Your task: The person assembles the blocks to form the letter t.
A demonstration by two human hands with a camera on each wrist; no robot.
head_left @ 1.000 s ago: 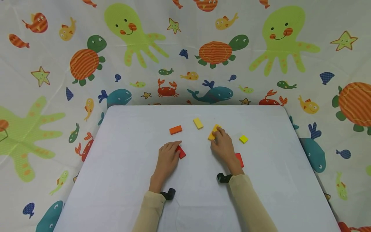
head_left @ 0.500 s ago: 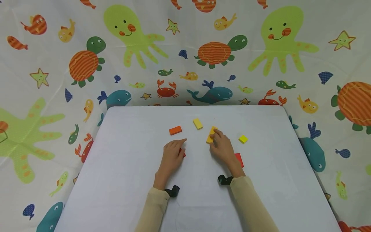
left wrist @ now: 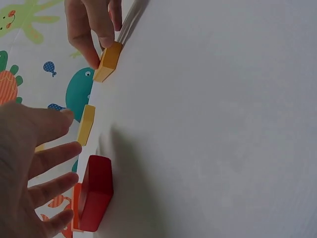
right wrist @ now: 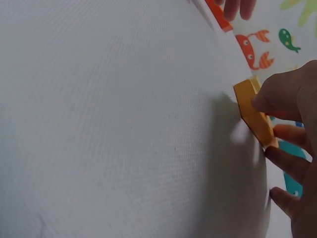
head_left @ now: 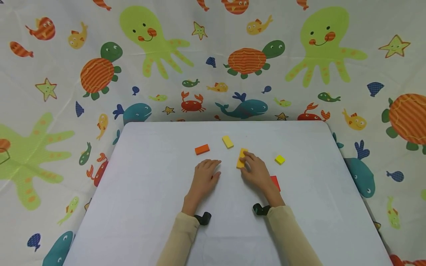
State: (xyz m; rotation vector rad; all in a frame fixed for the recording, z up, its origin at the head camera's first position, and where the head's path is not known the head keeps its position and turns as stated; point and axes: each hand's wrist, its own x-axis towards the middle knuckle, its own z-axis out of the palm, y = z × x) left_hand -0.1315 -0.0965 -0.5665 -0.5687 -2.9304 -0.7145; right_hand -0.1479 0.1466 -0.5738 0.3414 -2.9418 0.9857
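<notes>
My right hand (head_left: 257,173) pinches an orange-yellow block (head_left: 241,159) on the white table, thumb on the near side and fingers on the far side. In the right wrist view the thumb lies on that block (right wrist: 255,116). My left hand (head_left: 204,179) hovers with its fingers spread and loosely bent. It hides a red block in the head view. The left wrist view shows this red block (left wrist: 97,193) standing beside the fingers, apparently apart from them.
Beyond the hands lie an orange block (head_left: 202,149) and a pale yellow block (head_left: 227,142). A small bright yellow block (head_left: 280,159) is to the right. Another red block (head_left: 275,183) is partly covered by the right forearm. A sea-animal cloth (head_left: 246,61) hangs behind the table.
The left hand has come off the red block and shifted right, its fingers spreading. The right hand has drawn the orange-yellow block slightly left and nearer, turning it more upright in view.
</notes>
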